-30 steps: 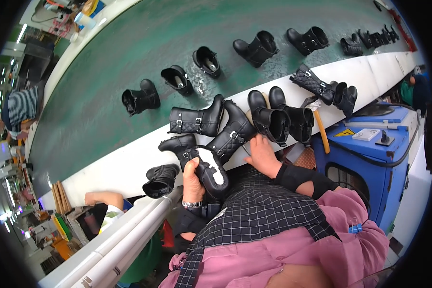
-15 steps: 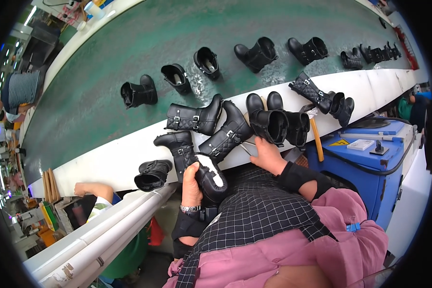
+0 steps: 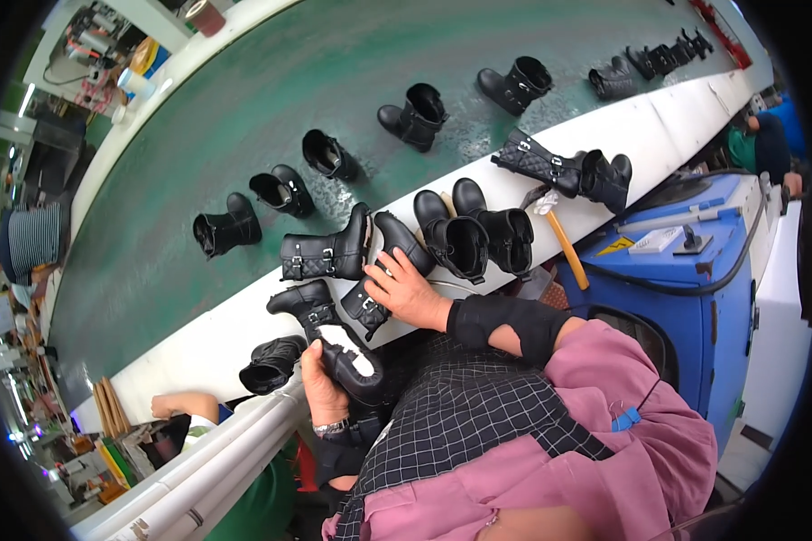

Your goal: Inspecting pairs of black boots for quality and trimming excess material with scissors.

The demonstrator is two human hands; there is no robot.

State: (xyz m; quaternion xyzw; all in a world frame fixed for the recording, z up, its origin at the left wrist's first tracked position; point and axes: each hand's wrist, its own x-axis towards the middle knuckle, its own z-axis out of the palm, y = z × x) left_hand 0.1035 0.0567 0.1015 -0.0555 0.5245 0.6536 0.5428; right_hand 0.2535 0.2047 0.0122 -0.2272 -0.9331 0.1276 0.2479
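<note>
In my left hand (image 3: 323, 389) is a black boot (image 3: 370, 388), held by its side with a white, rough-edged patch on its underside facing up. Just beyond it, another black buckled boot (image 3: 303, 298) lies with its toe to the left. My right hand (image 3: 413, 293) rests with spread fingers across a quilted black boot (image 3: 366, 311) lying on the white ledge, covering its middle. A further buckled boot (image 3: 320, 252) lies on its side to the left of those fingers.
Two upright boots (image 3: 465, 248) stand on the white ledge (image 3: 654, 126) near a wooden-handled hammer (image 3: 566, 248). A row of boots is on the green belt (image 3: 235, 99). White pipes (image 3: 235, 455) run at lower left; a blue machine (image 3: 686, 298) stands right. A co-worker's hand (image 3: 182, 404) shows left.
My right hand has moved left from beside the upright boots onto the lying quilted boot. My left hand still holds its boot. The whole view has shifted.
</note>
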